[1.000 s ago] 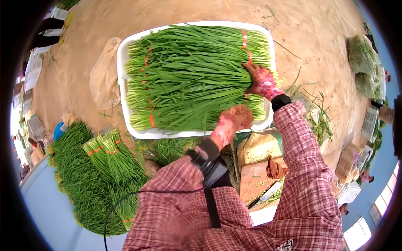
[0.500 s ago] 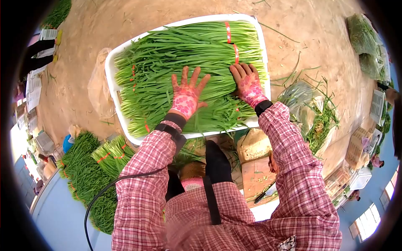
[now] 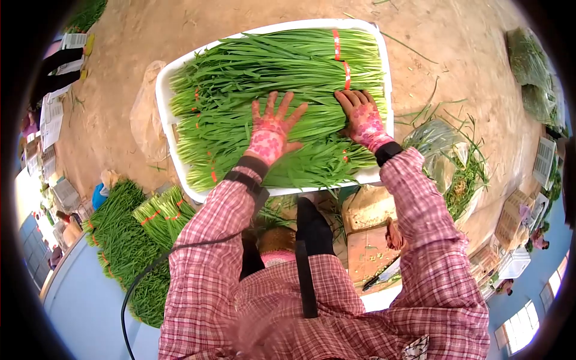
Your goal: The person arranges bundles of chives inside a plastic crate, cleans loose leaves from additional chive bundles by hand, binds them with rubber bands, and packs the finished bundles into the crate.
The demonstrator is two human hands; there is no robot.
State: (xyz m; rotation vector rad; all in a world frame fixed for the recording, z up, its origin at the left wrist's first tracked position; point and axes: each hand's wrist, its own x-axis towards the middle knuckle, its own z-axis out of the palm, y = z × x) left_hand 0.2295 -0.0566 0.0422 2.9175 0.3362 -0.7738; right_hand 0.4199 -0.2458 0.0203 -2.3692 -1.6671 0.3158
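A white tray is filled with long green stalks, tied in bundles with red bands. My left hand lies on the leaves near the middle of the tray, its fingers spread and nothing held. Toward the tray's right side, my right hand rests on the stalks just below a red band. Its fingers lie side by side over the bundle, with the palm down. Both hands wear pink floral fingerless gloves.
More tied bundles lie at the lower left. A wooden block with a knife stands below the tray. Plastic bags with loose stalks are at the right. Another person's legs show at the upper left.
My left hand has moved from the tray's lower edge up onto the leaves and spread its fingers. My right hand stays on the stalks at the right. The view has shifted slightly.
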